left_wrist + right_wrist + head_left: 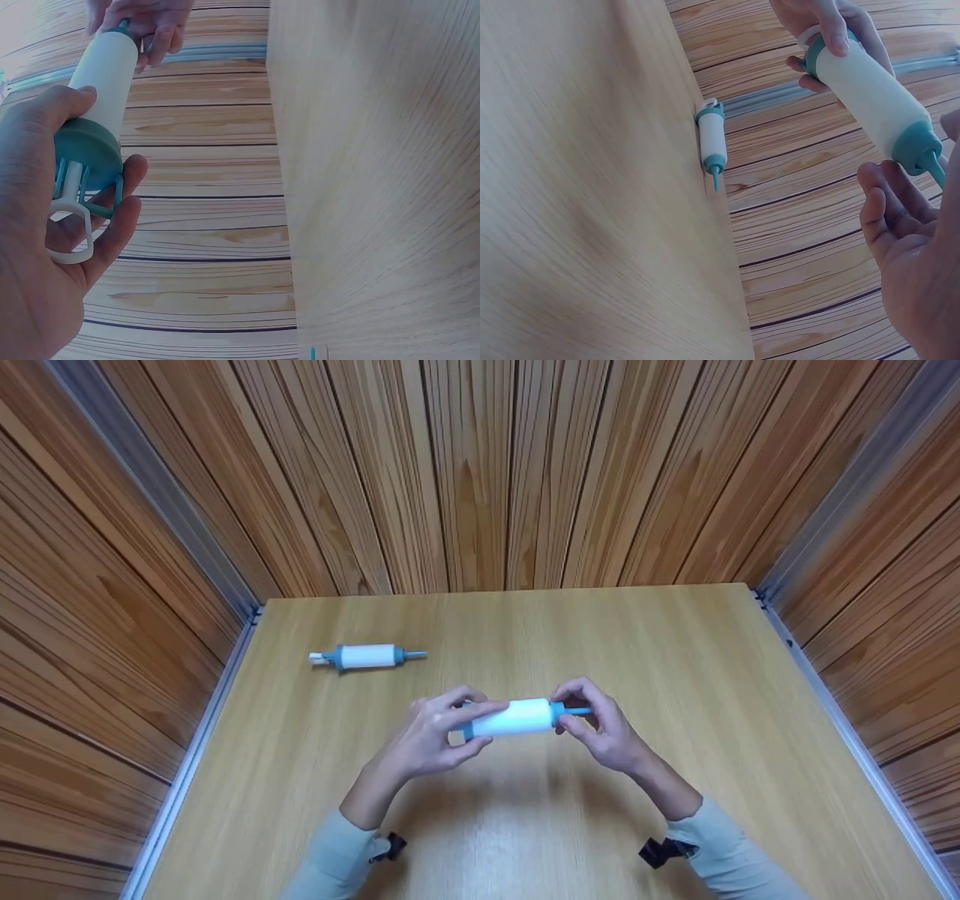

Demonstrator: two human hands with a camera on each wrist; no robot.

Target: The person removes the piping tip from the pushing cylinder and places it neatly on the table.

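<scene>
Your left hand (26, 217) grips a white tube (105, 79) with teal ends, thumb on its side, fingers (112, 236) curled underneath. A white loop handle (73, 257) juts toward your palm. Your right hand (159, 22) is at the slim far tip. Wooden planks (195, 232) lie behind; the pale bench (382, 172) fills the right.

Gripping with left hand (435, 733), below and left of head-view centre, with index finger (476, 712) nearly straight. Pinching with right hand (609, 735), below and right of centre. Inward slant on both forearms (330, 855).
</scene>
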